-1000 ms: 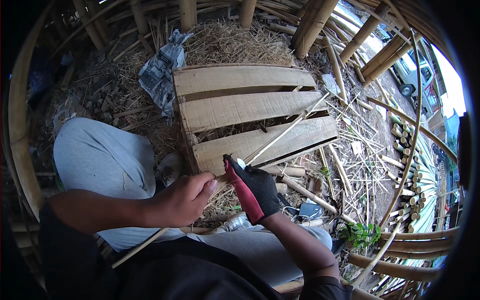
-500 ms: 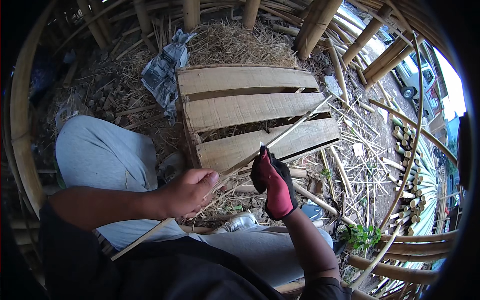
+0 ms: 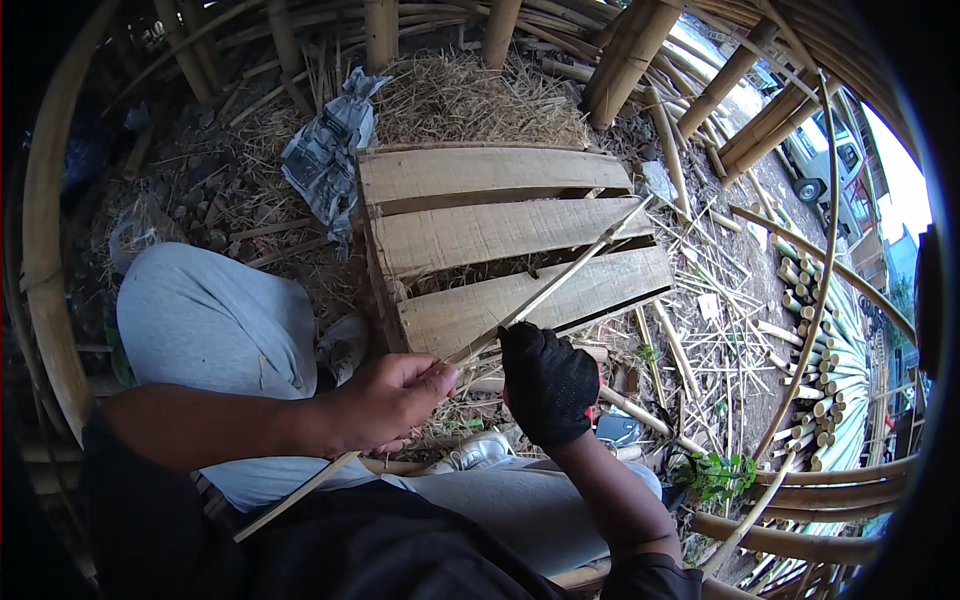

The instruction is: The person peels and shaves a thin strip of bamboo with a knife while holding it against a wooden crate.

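A long, thin bamboo strip [image 3: 575,268] slants from beside my lap up across a wooden slatted crate [image 3: 500,235]. My bare left hand [image 3: 385,405] is closed around the strip, thumb on top, just short of the crate's near edge. My right hand [image 3: 548,385] wears a black and red glove. It is closed in a fist right beside the strip, a little farther along than my left hand. What the gloved fist holds is hidden, with only its black back showing.
Crumpled newspaper [image 3: 330,150] lies left of the crate, with straw [image 3: 480,105] behind it. Bamboo offcuts litter the ground at right, near a stack of cut bamboo poles [image 3: 815,370]. A phone-like object [image 3: 618,428] rests beyond my right leg. Bamboo posts [image 3: 630,60] stand around.
My gloved hand has rolled over, its black back now showing instead of the red side, and has come down nearer my left hand. My left hand has shifted slightly right, still gripping the strip.
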`<state>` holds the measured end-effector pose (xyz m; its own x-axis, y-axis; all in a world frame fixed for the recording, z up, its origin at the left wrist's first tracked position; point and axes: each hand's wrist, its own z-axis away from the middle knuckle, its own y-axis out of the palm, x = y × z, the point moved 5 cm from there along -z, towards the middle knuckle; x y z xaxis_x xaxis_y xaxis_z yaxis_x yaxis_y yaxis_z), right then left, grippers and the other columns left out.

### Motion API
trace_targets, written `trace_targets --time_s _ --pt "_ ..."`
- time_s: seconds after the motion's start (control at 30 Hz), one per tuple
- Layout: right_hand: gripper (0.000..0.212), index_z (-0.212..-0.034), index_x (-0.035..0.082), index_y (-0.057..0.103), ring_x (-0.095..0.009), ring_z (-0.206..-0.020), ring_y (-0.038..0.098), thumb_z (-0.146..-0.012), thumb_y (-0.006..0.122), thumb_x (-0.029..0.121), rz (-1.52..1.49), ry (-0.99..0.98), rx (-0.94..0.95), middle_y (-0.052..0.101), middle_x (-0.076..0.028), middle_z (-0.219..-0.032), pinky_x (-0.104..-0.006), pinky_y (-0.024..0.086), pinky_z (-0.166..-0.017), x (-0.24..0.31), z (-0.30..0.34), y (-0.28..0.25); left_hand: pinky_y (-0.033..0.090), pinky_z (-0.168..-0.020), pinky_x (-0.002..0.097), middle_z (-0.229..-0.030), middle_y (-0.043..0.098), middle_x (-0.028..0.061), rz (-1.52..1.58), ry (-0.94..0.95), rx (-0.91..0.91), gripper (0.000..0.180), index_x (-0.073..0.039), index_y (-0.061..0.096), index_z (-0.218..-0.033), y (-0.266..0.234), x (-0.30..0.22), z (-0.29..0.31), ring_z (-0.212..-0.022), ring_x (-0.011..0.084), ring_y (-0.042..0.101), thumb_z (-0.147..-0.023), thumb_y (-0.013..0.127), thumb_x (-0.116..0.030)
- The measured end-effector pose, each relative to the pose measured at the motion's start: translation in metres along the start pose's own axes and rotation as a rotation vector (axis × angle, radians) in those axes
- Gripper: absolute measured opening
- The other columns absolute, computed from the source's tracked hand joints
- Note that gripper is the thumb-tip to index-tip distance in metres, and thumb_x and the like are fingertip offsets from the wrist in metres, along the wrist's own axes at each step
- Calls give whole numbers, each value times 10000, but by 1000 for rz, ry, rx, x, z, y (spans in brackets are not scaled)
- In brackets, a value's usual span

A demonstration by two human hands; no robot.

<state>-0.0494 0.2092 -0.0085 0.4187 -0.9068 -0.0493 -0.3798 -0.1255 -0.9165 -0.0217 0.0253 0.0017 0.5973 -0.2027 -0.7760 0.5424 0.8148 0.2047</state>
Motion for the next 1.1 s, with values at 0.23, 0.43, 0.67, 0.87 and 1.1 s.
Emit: trace_targets --time_s 0.23,0.43,0.67,0.87,1.1 --pt "165 -929 110 541 -276 -574 645 -993 554 261 -7 75 184 624 -99 -702 -415 463 -478 2 -9 -11 318 -417 246 -628 392 -51 -172 162 -74 336 -51 516 -1042 -10 7 -3 -457 33 337 -1099 411 -365" --pt "102 -942 102 539 -276 -538 601 -960 571 198 39 -34 84 572 -84 -682 -408 450 -486 3 -1 -14 326 -418 251 -625 401 -45 -107 127 -49 324 -39 520 -1086 -5 4 5 -463 42 345 -1098 404 -341" --pt "70 -955 117 571 -274 -528 573 -948 579 186 76 -44 122 577 -66 -685 -418 430 -485 9 7 -8 438 -671 363 -688 523 52 -172 213 -121 367 -16 575 -975 -7 7 6 -682 127 512 -1078 407 -326" --pt "80 -905 132 536 -214 -507 552 -937 581 188 99 -98 39 513 -29 -643 -392 406 -459 27 -2 -31 442 -670 377 -722 548 82 -242 266 -130 355 -13 537 -931 -3 0 12 -696 158 538 -1075 420 -316" --pt "74 -896 147 520 -197 -501 532 -878 590 155 216 -132 77 494 -21 -656 -360 404 -473 20 -4 -8 442 -640 366 -717 544 65 -208 253 -103 348 -26 527 -924 -10 12 -1 -645 143 522 -1076 434 -324"
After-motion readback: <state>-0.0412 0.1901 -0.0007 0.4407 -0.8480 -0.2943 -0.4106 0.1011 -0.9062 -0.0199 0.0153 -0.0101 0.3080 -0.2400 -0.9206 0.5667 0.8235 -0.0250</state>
